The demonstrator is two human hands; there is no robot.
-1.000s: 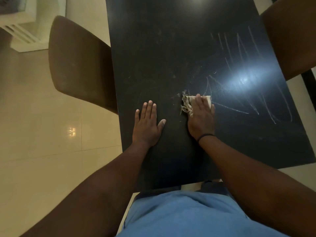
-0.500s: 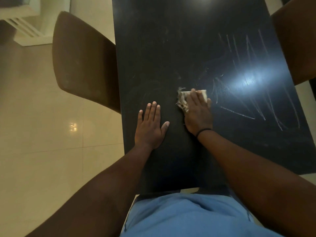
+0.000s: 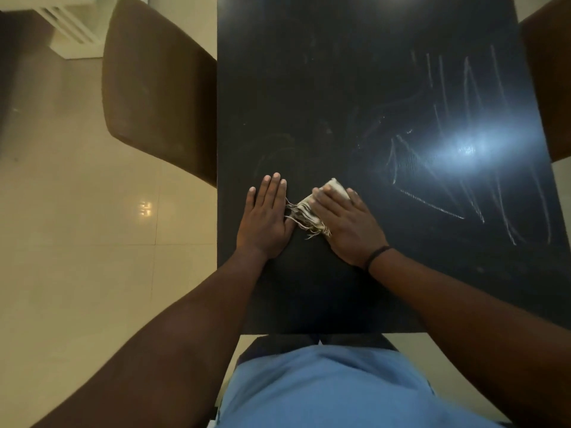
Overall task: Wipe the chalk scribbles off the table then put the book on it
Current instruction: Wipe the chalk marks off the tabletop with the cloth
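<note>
The black table (image 3: pixel 324 81) fills the middle of the head view. White chalk scribbles (image 3: pixel 482 156) cover its right half; only faint smears show on the left half. My right hand (image 3: pixel 346 223) presses flat on a folded beige cloth (image 3: pixel 309 211) with a frayed fringe, left of the scribbles. My left hand (image 3: pixel 267 216) lies flat on the table with straight fingers, its thumb side touching the cloth's fringe. No book is in view.
A brown chair (image 3: pixel 160 94) stands against the table's left edge and another brown chair (image 3: pixel 553 75) at the right edge. Beige floor tiles (image 3: pixel 77 227) lie to the left. A white unit (image 3: pixel 74 23) sits on the floor at the top left.
My right hand has slid the cloth left and toward me, until its fringe reaches my left hand. My left hand has stayed flat in place.
</note>
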